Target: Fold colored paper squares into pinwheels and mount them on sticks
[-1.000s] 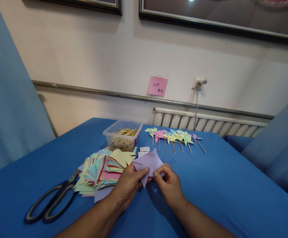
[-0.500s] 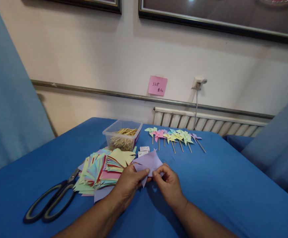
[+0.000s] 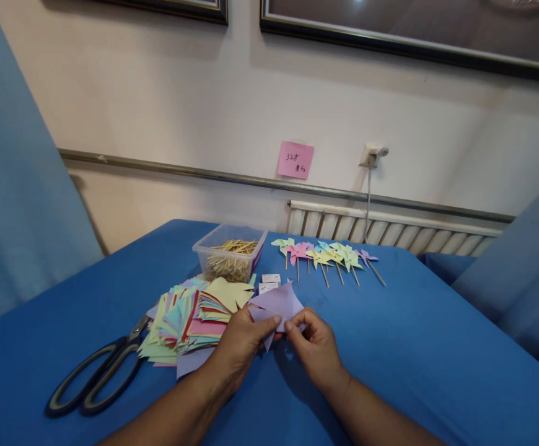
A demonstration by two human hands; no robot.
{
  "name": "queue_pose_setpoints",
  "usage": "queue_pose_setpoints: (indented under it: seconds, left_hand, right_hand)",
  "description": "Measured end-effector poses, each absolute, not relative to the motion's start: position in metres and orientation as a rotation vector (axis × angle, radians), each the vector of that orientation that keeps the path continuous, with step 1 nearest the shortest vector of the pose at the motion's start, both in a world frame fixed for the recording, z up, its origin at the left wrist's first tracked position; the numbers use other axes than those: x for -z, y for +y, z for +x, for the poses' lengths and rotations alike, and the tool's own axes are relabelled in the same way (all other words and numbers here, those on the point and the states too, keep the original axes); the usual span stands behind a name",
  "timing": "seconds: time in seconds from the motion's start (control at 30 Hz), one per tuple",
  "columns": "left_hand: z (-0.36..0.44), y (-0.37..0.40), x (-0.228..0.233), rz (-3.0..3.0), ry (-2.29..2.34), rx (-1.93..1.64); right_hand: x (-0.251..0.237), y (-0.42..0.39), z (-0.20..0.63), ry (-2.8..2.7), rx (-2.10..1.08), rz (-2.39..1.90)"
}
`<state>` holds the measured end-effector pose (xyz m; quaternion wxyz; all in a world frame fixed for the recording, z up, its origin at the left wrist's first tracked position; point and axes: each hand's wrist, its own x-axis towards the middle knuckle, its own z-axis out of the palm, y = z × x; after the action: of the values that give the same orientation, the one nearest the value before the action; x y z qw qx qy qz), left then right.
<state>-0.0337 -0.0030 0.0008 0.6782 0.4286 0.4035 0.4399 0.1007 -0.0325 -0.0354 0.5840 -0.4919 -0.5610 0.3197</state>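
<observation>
A purple paper square [image 3: 280, 301] with slits cut in from its corners is held above the table between both my hands. My left hand [image 3: 246, 334] pinches its lower left part, thumb on top. My right hand [image 3: 313, 344] pinches its lower right edge between thumb and finger. Just left of my left hand lies a thick pile of coloured cut paper squares [image 3: 195, 319]. Two small white boxes [image 3: 269, 285] stand right behind the purple paper.
Scissors [image 3: 106, 368] lie at the left, tips under the paper pile. Behind the pile stands a clear plastic box [image 3: 255, 244] of thin wooden sticks [image 3: 232, 260]. Several finished paper pinwheels [image 3: 325, 255] on sticks lie at the back right of the blue-covered table [image 3: 413, 347].
Almost nothing differs. Both hands keep their pinch on the purple paper at the same spot, and the view has shifted very slightly.
</observation>
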Motion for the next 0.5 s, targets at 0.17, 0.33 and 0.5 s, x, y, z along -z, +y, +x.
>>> queue_pose_setpoints:
  seconds: [0.17,0.33,0.5]
  left_hand:
    - [-0.0355,-0.0019,0.0050,1.000,0.900,-1.005]
    - [-0.0349,-0.0030,0.0020,1.006,0.917,-0.996]
    - [-0.0341,-0.0040,-0.0012,1.023,0.920,-0.997]
  right_hand:
    - [0.0371,-0.0323,0.0997,-1.300,-0.757,-1.146]
    - [0.0375,-0.0322,0.0999,-1.291,-0.768,-1.148]
    - [0.0362,-0.0325,0.0999,-1.301,-0.759,-1.152]
